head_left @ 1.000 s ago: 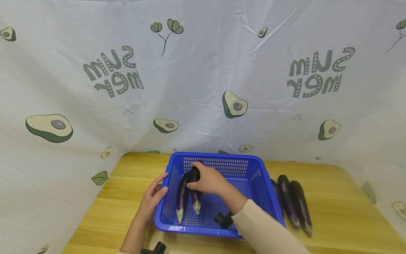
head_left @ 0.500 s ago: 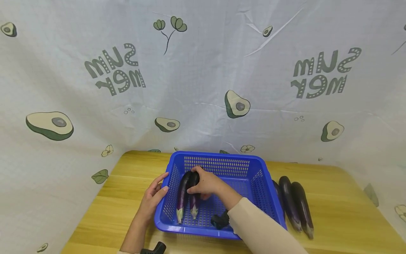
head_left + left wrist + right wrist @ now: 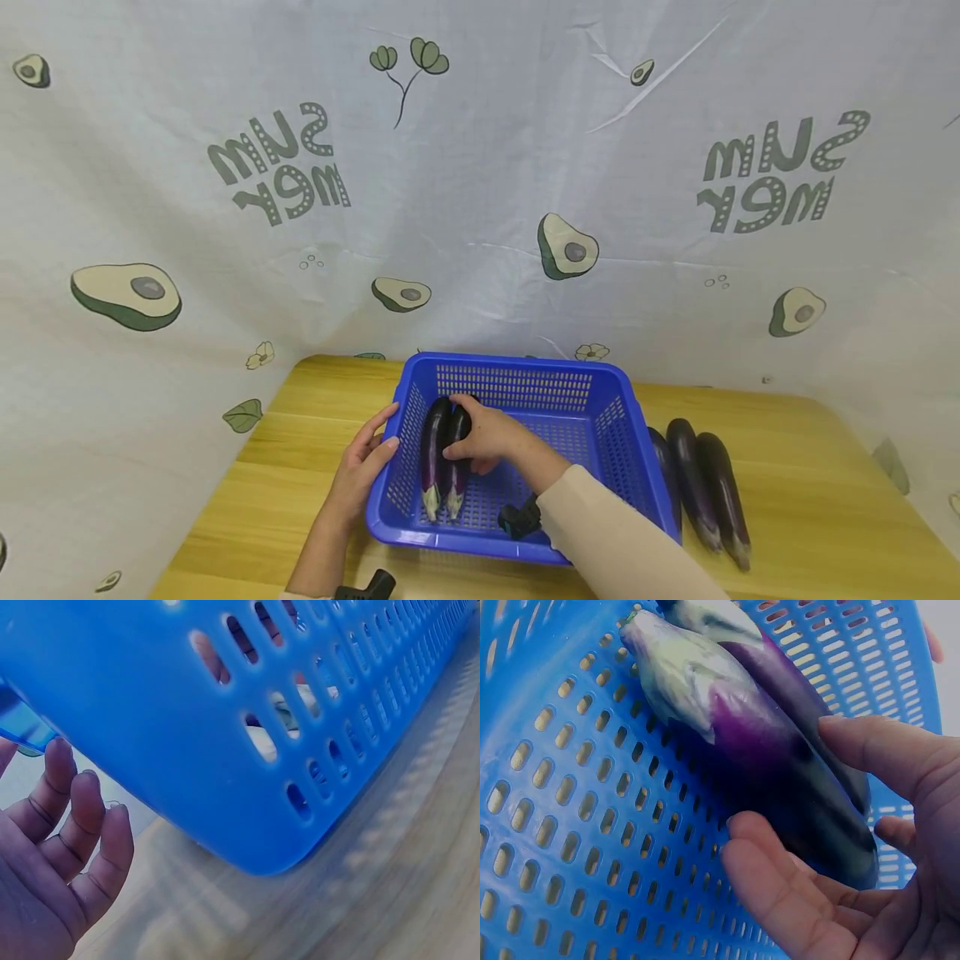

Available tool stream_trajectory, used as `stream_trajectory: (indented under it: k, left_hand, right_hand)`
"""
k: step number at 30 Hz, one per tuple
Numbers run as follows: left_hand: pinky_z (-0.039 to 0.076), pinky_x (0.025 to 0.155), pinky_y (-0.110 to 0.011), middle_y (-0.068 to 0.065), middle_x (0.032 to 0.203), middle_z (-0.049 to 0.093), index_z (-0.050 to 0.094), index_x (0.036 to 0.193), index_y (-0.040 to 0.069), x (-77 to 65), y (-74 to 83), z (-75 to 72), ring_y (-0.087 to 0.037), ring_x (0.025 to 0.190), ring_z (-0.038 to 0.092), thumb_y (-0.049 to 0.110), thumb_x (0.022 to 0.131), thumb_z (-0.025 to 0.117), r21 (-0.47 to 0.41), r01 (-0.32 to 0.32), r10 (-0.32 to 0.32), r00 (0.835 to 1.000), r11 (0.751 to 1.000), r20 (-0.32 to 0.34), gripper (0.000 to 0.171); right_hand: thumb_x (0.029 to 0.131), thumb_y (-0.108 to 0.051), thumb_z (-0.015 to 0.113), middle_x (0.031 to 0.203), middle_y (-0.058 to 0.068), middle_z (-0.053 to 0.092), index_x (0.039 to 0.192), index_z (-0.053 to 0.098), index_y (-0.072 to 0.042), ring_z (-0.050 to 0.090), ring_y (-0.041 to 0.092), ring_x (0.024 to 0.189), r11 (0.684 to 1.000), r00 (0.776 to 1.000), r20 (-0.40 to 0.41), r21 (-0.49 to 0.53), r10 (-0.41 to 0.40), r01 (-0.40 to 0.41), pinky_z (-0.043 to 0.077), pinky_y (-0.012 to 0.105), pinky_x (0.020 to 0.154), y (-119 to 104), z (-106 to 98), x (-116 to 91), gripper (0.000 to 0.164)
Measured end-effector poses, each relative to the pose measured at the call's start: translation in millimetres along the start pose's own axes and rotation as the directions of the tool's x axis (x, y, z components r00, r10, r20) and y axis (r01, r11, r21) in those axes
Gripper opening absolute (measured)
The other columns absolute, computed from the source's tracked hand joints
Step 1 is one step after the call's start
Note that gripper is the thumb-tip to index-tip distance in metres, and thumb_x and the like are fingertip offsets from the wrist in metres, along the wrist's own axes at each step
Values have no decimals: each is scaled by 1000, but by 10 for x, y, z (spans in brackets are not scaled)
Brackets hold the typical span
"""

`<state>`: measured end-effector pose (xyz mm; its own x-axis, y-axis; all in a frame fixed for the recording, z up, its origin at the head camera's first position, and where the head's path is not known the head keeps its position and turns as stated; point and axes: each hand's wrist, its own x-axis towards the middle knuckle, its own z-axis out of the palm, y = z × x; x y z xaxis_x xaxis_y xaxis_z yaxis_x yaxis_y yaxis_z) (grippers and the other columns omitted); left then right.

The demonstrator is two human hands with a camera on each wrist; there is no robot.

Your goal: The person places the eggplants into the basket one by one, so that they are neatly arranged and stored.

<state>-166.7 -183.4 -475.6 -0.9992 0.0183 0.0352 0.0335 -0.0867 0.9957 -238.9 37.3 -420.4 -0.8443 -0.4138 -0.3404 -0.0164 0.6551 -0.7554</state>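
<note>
A blue plastic basket (image 3: 525,547) with slotted walls stands on the wooden table. Inside, along its left wall, two dark purple eggplants lie side by side with their pale stem ends toward me. My right hand (image 3: 487,433) grips the right eggplant (image 3: 780,780), thumb on one side and fingers curved round the other. Right up against that one lies the left eggplant (image 3: 433,450). With index fingertip and thumb at the left rim, my left hand (image 3: 356,475) holds the basket; its other fingers (image 3: 105,862) curl below the rim, outside the wall.
On the table (image 3: 300,417), to the right of the basket, lie three more eggplants (image 3: 693,479), the leftmost partly hidden by the basket wall. A pale curtain (image 3: 465,183) with avocado prints hangs behind the table. Dark wrist-worn devices (image 3: 519,521) show at both wrists.
My right hand has lowered its eggplant and moved it left against the other one. The left eggplant has shifted slightly, its stem end now farther from me. The left hand stays at the rim.
</note>
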Motion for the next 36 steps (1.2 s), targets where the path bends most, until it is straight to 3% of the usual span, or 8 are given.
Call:
stream_trajectory:
  k: [11,15,19,22,24,27,32,36]
  left_hand:
    - [65,76,-47,-30,135,58,45,154,19,0,-23,5,-36,102,71,17,102,51,5,9,-8,1000,1000,-7,53]
    - [65,76,-46,-30,135,58,45,154,20,-3,-26,8,-36,102,71,17,102,52,4,9,-9,1000,1000,-6,53]
    - [65,77,-47,-30,137,58,45,153,22,-7,-24,11,-37,104,71,18,102,53,10,11,-11,1000,1000,-3,52]
    - [65,77,-47,-29,138,58,45,154,23,-12,-22,14,-37,105,71,20,102,53,18,11,-11,1000,1000,5,53]
    - [65,78,-47,-29,139,57,45,154,23,-16,-23,17,-36,105,70,20,102,53,23,11,-11,1000,1000,6,53]
    - [65,78,-48,-29,139,58,45,154,23,-19,-27,20,-37,106,70,20,102,53,24,9,-9,1000,1000,8,53]
    - [65,77,-48,-29,139,58,46,153,23,-12,-34,22,-39,107,71,19,102,54,29,3,-4,1000,1000,14,52]
    - [65,77,-48,-29,139,58,46,153,23,-5,-31,22,-39,107,70,19,101,53,31,0,0,1000,1000,20,53]
  right_hand:
    - [84,-20,83,112,23,71,159,33,-21,70,27,60,994,1000,-10,-103,30,-30,61,39,53,-44,-33,-68,90]
    - [84,-27,83,122,25,69,157,37,-21,70,26,61,970,998,-69,-244,1,-18,61,38,59,-53,-63,-103,87]
    - [83,-37,81,134,21,67,156,42,-21,73,36,101,916,987,-147,-401,-57,-7,59,49,90,-92,-151,-181,84]
    - [85,-40,79,139,18,65,156,42,-22,60,42,128,908,977,-197,-419,-83,-7,50,59,105,-128,-273,-287,82]
    - [87,-42,77,142,17,62,157,40,-23,59,43,130,918,971,-223,-396,-88,-8,48,61,107,-138,-377,-379,81]
    - [90,-45,73,139,14,65,159,36,-27,63,39,125,939,964,-259,-344,-66,-28,50,61,102,-117,-558,-573,80]
    - [92,-50,71,114,9,72,160,33,-27,69,22,95,957,947,-319,-286,-42,-54,58,47,79,38,-830,-991,81]
    - [93,-58,66,117,12,72,161,28,-26,71,26,99,965,925,-378,-249,-21,-80,58,49,78,225,-989,-1368,85]
